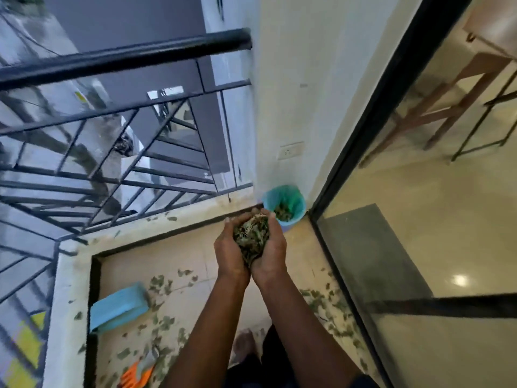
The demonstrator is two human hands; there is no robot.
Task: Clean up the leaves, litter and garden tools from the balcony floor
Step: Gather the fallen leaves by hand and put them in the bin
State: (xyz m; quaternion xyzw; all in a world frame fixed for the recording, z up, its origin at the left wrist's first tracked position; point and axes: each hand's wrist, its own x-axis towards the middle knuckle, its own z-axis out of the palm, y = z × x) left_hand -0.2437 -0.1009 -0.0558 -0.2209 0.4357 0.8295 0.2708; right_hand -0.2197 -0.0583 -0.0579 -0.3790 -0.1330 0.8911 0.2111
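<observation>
The balcony floor is strewn with loose leaves — a blue box lies near its left kerb. Above the floor the left hand and right hand meet, each grip cupped half-closed round one clump of leaves, just beside the blue bin in the corner — leaves already inside. An orange tool lies bottom left.

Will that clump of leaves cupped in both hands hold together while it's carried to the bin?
Likely light and loose: the leaf clump is small separate pieces. Bits may slip out where the left hand and right hand meet.
</observation>
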